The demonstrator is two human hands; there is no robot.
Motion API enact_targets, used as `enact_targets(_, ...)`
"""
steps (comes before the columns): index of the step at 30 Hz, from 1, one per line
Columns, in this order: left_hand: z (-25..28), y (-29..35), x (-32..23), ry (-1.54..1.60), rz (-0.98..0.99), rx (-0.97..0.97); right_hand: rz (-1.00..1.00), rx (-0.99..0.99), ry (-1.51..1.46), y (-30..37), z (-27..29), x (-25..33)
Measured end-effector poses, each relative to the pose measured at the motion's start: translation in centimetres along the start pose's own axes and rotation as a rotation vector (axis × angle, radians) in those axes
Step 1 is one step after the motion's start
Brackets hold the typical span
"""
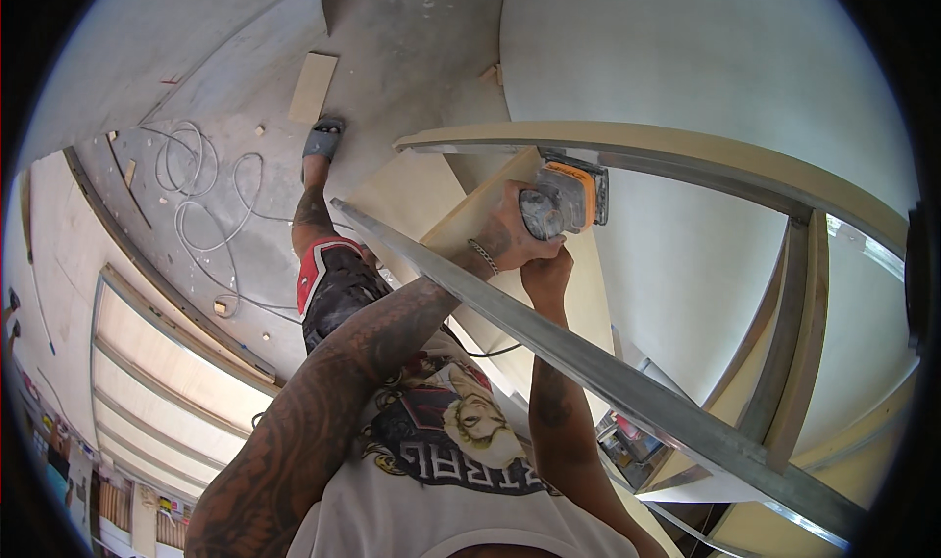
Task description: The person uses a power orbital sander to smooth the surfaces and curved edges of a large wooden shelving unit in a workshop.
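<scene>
My left hand (508,227), with a chain bracelet at its wrist, is closed around the dusty body of an orange and grey power sander (571,200). My right hand (546,274) grips the near end of the same sander, just below the left one; its fingers are partly hidden. The sander's pad side is against the inner side of a curved frame's far rail (667,146), beside a pale wood panel (480,200). Between my body and the sander runs the frame's long grey near rail (549,337), with my left forearm beside it.
A loose grey cable (235,229) lies coiled on the dusty concrete floor at left. Wood offcuts and a flat board (314,85) lie there too. An upright brace (799,332) joins the rails at right. A slatted wooden panel (167,372) leans at lower left.
</scene>
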State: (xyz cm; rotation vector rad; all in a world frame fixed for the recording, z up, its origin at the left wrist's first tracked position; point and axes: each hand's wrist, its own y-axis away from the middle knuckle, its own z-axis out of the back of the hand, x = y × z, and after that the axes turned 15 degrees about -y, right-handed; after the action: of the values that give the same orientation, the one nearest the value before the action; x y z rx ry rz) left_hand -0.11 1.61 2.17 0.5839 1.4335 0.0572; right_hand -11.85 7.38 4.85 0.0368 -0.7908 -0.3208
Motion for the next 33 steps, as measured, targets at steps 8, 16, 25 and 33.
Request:
enact_targets(8,0.2,0.1,-0.4,-0.008,-0.023,-0.021,-0.008,-0.012,-0.01,0.1,0.1,-0.3)
enact_targets(16,0.2,0.0,-0.2,0.02,-0.042,-0.026,-0.037,0.022,0.028,0.0,0.2,0.5)
enact_targets(25,-0.1,-0.1,0.0,0.033,-0.04,-0.054,-0.044,0.042,0.065,-0.5,0.5,1.3)
enact_targets(33,-0.2,0.1,0.0,0.053,-0.023,-0.048,-0.042,0.043,0.071,-0.5,0.7,0.8)
